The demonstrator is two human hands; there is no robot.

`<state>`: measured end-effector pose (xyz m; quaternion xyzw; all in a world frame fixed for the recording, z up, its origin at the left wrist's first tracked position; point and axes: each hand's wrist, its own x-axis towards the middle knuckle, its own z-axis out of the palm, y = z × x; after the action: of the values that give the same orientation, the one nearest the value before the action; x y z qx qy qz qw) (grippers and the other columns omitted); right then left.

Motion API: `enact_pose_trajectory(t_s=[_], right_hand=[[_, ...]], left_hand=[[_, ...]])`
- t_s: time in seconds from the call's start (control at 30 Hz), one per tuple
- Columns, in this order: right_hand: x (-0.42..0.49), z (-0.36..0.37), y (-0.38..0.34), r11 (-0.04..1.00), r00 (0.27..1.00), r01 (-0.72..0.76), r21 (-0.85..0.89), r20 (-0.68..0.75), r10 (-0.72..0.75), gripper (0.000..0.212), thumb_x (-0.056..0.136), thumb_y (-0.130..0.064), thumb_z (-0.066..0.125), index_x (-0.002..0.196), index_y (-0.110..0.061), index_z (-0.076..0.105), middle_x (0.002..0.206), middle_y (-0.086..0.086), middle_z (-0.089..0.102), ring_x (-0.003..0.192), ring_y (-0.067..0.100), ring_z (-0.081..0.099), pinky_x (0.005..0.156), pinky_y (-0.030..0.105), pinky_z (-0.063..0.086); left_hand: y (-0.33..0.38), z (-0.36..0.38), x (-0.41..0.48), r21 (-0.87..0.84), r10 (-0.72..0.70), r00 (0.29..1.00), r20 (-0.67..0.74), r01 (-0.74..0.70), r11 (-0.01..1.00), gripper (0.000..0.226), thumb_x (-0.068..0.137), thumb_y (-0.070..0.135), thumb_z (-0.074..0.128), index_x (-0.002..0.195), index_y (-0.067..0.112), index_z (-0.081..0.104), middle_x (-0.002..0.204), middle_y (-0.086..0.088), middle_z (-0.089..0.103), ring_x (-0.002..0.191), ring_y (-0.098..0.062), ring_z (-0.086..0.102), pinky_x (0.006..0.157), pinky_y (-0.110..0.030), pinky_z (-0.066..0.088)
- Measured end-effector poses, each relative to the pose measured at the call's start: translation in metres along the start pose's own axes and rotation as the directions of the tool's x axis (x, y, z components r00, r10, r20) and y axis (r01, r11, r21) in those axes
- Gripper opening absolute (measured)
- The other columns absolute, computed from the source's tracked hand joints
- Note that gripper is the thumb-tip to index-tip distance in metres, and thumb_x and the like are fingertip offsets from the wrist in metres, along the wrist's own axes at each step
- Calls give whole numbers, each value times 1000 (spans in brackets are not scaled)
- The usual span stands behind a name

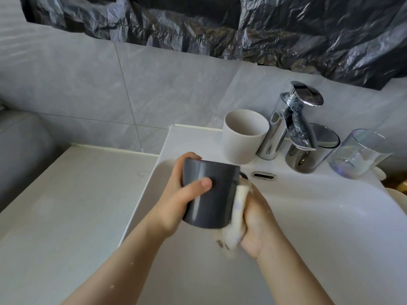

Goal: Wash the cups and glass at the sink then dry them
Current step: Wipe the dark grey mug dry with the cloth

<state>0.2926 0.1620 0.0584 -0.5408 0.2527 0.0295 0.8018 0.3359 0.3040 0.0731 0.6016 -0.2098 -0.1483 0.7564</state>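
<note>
My left hand [179, 195] grips a dark grey cup [209, 194] over the white sink basin [308, 216], thumb across its side. My right hand [256, 219] holds a pale soapy cloth [234, 221] pressed against the cup's right side. A beige cup [243, 136] stands upright on the sink's back ledge, left of the tap. A clear glass [359, 154] stands on the ledge at the right.
A chrome tap [295, 119] rises at the back of the basin, with a chrome cup-like holder [308, 150] beside it. The overflow slot [263, 175] is below. A pale countertop [66, 205] lies left. Black plastic sheeting [220, 23] hangs above the tiled wall.
</note>
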Motion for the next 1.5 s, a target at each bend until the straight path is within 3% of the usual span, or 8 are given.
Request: enact_pose_trajectory(t_s=[0.13,0.27,0.4,0.53,0.7,0.83,1.33,1.5], right_hand=[[-5,-6,2,886,915,180,-427,-257,-310,11,83,-24,45,77,-15,51,84,4,61,81,25,54,69,33,43],[-14,-10,1,374,727,302,-877,-42,-686,13,80,-24,40,75,-18,51,83,-1,57,83,28,52,70,37,41],[-10,1,0,923,885,348,-166,-267,-382,19,84,-7,55,80,-23,66,87,1,71,88,23,64,76,30,50],[-8,12,4,942,997,22,334,-74,3,45,71,-33,66,112,-13,63,110,11,69,103,29,65,88,39,52],[-16,12,4,976,997,28,216,-76,-12,29,92,-31,50,103,-7,63,100,17,69,91,30,66,82,39,51],[-24,28,19,990,995,70,125,-73,-61,31,86,-41,49,87,-11,59,82,17,62,76,30,59,72,38,50],[-15,2,-13,861,867,296,-413,-262,-423,27,92,-36,53,74,-15,56,64,-6,63,68,17,60,67,29,45],[-22,3,-13,969,970,236,67,-77,-231,22,80,-32,65,86,-12,58,82,9,56,81,21,54,75,34,42]], left_hand=[[4,4,-4,169,23,993,115,-42,985,67,51,38,74,109,20,45,97,6,56,89,-8,58,73,-19,47],[5,4,-4,190,8,993,116,-30,981,68,50,37,73,110,22,44,96,14,60,90,-6,59,74,-17,47],[0,-1,1,-10,-112,990,87,114,993,77,50,43,79,115,16,49,110,-7,63,100,-23,62,82,-33,51],[0,-3,2,-67,-195,979,67,199,978,91,52,49,78,128,9,48,123,-16,62,110,-32,61,96,-47,49],[-5,9,-3,-3,-41,992,-123,41,999,67,48,40,73,108,22,49,95,8,64,85,-7,63,71,-22,51],[-3,1,5,-148,-53,959,-279,12,989,83,55,48,72,128,15,49,120,-15,62,108,-31,62,91,-49,52],[3,-3,3,-105,-208,977,-36,203,974,79,39,39,75,114,24,56,108,5,66,86,-8,68,66,-23,54],[2,5,2,-149,-327,945,-15,321,935,56,56,44,75,106,22,64,97,2,74,84,-11,70,70,-25,55]])
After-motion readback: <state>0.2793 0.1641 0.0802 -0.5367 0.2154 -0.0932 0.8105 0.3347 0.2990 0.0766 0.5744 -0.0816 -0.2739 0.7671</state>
